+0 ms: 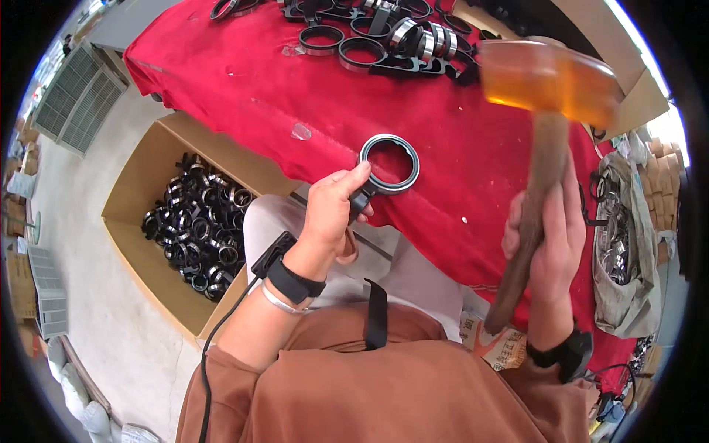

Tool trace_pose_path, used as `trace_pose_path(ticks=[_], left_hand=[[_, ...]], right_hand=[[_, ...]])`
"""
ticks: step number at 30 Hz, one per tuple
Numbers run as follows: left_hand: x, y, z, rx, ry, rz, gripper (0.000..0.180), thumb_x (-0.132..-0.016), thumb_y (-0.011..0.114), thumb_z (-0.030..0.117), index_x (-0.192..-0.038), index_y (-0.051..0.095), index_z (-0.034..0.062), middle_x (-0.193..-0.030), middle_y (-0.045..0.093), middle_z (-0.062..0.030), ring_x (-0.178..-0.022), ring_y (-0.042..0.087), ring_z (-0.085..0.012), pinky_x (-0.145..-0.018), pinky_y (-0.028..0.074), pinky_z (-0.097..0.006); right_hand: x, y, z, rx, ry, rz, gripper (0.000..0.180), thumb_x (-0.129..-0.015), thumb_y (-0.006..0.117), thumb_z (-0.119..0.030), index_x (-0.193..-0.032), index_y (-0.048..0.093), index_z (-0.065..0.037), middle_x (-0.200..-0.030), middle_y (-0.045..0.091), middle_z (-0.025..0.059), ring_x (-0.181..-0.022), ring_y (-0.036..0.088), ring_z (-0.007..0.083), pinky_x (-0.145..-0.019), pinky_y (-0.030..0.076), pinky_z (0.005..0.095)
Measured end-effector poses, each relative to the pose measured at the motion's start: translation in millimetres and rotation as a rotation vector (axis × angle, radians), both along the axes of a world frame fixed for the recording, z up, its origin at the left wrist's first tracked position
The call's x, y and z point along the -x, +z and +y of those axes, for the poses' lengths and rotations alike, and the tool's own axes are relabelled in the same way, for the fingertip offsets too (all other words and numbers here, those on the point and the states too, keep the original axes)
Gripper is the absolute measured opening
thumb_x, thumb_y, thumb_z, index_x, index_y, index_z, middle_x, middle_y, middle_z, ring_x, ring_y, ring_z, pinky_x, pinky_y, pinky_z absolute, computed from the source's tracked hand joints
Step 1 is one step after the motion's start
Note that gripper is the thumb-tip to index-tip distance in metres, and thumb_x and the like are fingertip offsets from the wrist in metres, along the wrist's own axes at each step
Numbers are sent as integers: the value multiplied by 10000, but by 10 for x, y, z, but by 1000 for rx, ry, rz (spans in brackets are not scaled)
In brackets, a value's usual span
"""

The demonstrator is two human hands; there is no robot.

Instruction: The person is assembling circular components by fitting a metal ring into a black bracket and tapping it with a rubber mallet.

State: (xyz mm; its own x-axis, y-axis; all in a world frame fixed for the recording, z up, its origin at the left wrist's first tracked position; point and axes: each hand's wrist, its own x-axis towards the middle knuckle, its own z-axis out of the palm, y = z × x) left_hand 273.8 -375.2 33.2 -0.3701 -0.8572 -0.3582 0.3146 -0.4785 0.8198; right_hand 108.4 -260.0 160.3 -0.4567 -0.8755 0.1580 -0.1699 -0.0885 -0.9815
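One table covered by a red cloth (244,81) is seen filling the upper middle of the view. Two cardboard boxes are counted: an open one (133,184) on the floor at the left, filled with a heap of black and silver rings too many to count, and a second one (635,81) partly shown at the upper right edge. One grey bag (628,295) of further rings is set at the right of the table. A cluster of rings and black clamps (384,33) is laid along the far edge of the cloth; the number cannot be told exactly.

One mallet (543,85) with an amber, translucent head and a wooden handle is raised at the right, blurred. Its handle is gripped by the right hand (550,236), the fingers being clenched around the lower part of the shaft, with the head well above the hand.

One single ring (389,162), silver-rimmed with a black tab at its lower left, is laid flat on the red cloth near the table's front edge. The tab is pinched by the left hand (332,210) between thumb and fingers, so the ring is placed just beyond the fingertips, up and to the right of the hand. The ring and the mallet head are kept well apart.
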Motion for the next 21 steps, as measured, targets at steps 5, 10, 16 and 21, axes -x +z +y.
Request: trace_pose_path(ticks=[5,10,16,21], left_hand=[[88,14,-23,19,8,0,281,-844,600,313,-734,583,55,-588,539,-25,-457,501,-109,-415,392,-217],[82,-40,-40,39,0,-4,279,-833,614,320,-732,578,62,-591,540,-24,-464,516,-115,-419,397,-220],[94,35,-62,36,3,1,284,-830,619,327,-727,576,66,-588,539,-23,-460,520,-117,-424,406,-218],[-1,-14,40,55,32,-23,308,-832,612,320,-690,570,50,-574,528,-23,-468,502,-110,-422,378,-224]], right_hand=[[-80,-738,375,-190,126,170,525,-923,378,-134,-1407,191,-61,-651,481,15,-477,436,66,-430,392,201],[-13,-510,369,-113,62,-19,537,-912,371,-100,-1413,181,-73,-715,498,45,-538,464,71,-457,410,208],[3,-825,552,149,33,209,579,-864,411,-42,-1402,197,-53,-874,585,130,-564,512,128,-506,454,240],[5,-662,531,-334,162,192,550,-881,418,-72,-1395,224,-30,-652,503,10,-529,463,67,-499,418,215]])
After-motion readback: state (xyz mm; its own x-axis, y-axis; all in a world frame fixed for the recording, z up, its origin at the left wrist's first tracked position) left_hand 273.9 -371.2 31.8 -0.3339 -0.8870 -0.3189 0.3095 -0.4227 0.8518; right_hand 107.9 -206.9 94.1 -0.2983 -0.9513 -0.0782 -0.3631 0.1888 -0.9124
